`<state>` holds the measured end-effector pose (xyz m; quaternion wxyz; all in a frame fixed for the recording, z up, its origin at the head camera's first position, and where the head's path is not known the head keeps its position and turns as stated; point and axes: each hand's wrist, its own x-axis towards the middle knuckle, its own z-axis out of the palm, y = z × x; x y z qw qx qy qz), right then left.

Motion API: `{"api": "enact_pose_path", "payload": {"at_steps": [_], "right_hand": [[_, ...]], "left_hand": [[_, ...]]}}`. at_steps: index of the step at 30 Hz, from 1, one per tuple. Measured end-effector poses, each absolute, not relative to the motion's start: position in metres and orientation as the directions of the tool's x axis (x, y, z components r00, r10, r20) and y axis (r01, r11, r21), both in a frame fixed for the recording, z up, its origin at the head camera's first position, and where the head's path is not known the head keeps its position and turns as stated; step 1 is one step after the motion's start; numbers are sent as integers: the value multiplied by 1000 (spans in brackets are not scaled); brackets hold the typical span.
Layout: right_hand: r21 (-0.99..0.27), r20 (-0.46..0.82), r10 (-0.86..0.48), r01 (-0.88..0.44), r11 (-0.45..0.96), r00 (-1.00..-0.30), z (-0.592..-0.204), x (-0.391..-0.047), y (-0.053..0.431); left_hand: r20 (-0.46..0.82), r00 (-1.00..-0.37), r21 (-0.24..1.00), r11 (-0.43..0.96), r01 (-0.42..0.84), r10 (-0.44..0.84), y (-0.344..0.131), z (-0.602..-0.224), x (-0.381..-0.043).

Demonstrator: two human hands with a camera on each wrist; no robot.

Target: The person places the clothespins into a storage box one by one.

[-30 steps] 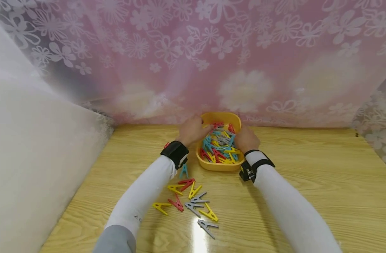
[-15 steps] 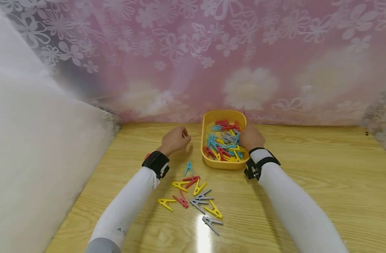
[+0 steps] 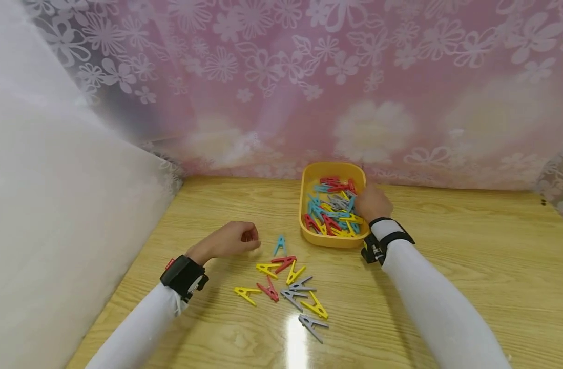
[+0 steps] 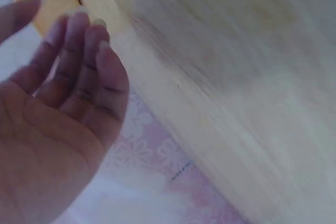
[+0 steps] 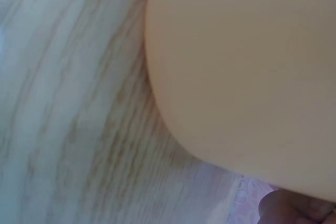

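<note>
A yellow plastic basin (image 3: 332,241) filled with red, blue, yellow and grey clothespins stands near the back of the table. At its right rim, my right hand (image 3: 373,204) grips the basin; the fingers are mostly hidden. The right wrist view is largely taken up by the basin's outer wall (image 5: 241,77). My left hand (image 3: 230,239) hovers left of a blue clothespin (image 3: 279,244), fingers loosely bent and holding nothing. The left wrist view shows the palm of the left hand (image 4: 52,114) with nothing in it.
Several loose clothespins lie in front of the basin, among them a red one (image 3: 283,263), a yellow one (image 3: 315,306) and a grey one (image 3: 312,325). A pink floral curtain (image 3: 281,102) hangs behind the wooden table (image 3: 465,246). White cloth (image 3: 78,195) borders the left side.
My left hand has left the basin's left side and come down to the left, beside the loose clothespins. The right hand stays at the right rim. The view has shifted slightly.
</note>
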<state>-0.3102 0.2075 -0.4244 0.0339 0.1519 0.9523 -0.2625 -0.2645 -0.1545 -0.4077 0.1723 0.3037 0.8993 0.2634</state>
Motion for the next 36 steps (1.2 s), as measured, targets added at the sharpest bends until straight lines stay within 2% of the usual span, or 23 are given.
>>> {"api": "enact_pose_path", "payload": {"at_steps": [7,14,21,32,36], "right_hand": [[-504,-131,271,299,810,-954,-425,-312,208],[-503,-126,276,301,810,-953,-427,-313,209],[-495,-125,269,295,817,-955,-427,-312,209],[-501,-142,275,309,809,-951,-426,-312,209],[-498,-130,274,302,813,-953,-427,-312,208]], "left_hand": [[-174,-701,606,637,477,691,-176,-411,-230],[-194,-683,545,656,522,704,-181,-414,-209],[-215,-633,533,633,562,743,-175,-416,-192],[-161,-683,398,680,616,712,-164,-422,-183],[-152,-686,387,681,621,712,-165,-422,-183]]}}
